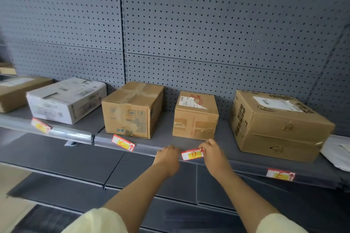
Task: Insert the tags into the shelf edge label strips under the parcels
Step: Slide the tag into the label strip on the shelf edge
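Note:
A red, white and yellow tag [192, 154] lies against the clear label strip [147, 149] on the shelf's front edge, below a small brown parcel [196, 116]. My left hand [167, 158] pinches the tag's left end and my right hand [213, 154] pinches its right end. Three more tags sit in the strip: a tag [40, 125] under the white parcel [66, 99], another tag [123, 142] under the taped brown parcel [132, 109], and a third tag [280, 174] under the big brown parcel [278, 125] at the right.
A grey pegboard wall [208, 30] backs the shelf. Another brown box [17, 91] stands at the far left, and a pale bag [337, 153] lies at the far right. Lower grey shelves [75, 159] jut out below the strip.

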The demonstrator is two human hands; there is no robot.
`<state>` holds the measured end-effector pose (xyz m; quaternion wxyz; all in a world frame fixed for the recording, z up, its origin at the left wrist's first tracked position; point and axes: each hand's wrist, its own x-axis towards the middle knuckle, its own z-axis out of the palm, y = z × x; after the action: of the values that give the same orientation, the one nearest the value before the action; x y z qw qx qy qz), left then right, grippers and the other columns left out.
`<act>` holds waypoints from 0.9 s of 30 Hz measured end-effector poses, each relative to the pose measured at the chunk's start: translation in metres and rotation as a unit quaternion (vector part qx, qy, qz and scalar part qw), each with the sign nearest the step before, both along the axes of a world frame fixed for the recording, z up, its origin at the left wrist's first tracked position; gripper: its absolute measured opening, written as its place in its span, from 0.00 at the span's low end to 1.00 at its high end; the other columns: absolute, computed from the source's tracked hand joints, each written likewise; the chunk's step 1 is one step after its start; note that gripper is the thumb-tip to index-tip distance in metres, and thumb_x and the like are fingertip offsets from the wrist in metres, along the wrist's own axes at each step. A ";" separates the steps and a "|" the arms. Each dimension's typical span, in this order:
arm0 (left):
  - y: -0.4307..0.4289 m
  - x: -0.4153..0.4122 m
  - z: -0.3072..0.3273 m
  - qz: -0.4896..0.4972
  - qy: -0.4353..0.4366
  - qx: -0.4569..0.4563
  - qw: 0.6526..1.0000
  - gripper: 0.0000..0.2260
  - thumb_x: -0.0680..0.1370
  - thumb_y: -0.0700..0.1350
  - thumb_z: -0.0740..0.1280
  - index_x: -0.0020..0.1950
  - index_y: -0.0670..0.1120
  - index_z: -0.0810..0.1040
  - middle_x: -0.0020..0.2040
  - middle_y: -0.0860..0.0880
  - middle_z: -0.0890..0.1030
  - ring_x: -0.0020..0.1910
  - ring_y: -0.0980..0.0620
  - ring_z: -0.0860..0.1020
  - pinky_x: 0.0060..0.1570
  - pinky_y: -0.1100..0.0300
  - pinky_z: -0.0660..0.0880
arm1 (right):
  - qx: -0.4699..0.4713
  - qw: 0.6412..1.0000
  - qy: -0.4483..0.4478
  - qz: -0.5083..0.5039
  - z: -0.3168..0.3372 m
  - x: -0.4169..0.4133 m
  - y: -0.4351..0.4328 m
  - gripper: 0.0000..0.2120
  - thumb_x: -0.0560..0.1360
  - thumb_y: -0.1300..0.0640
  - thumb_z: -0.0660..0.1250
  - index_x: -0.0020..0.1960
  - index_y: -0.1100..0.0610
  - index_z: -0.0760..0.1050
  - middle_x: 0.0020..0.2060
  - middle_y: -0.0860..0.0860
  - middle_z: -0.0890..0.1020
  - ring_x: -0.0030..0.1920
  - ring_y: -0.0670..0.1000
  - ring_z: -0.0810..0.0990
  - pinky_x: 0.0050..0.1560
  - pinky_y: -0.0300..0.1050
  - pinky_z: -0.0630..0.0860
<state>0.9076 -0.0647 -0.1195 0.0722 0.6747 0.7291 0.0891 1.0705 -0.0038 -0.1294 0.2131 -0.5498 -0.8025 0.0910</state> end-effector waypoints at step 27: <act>0.014 -0.006 -0.012 -0.020 -0.026 0.034 0.999 0.21 0.77 0.37 0.61 0.70 0.46 0.71 0.68 0.46 0.71 0.67 0.46 0.71 0.68 0.53 0.68 | 0.041 0.995 -0.086 -0.018 -0.015 0.000 -0.003 0.14 0.76 0.67 0.63 0.56 0.54 0.79 0.52 0.52 0.80 0.50 0.53 0.79 0.46 0.44 0.76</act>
<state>0.9019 -0.0508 -0.1317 0.0698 0.6887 0.7098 0.1302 1.0708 -0.0064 -0.1443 0.1674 -0.5603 -0.8112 0.0063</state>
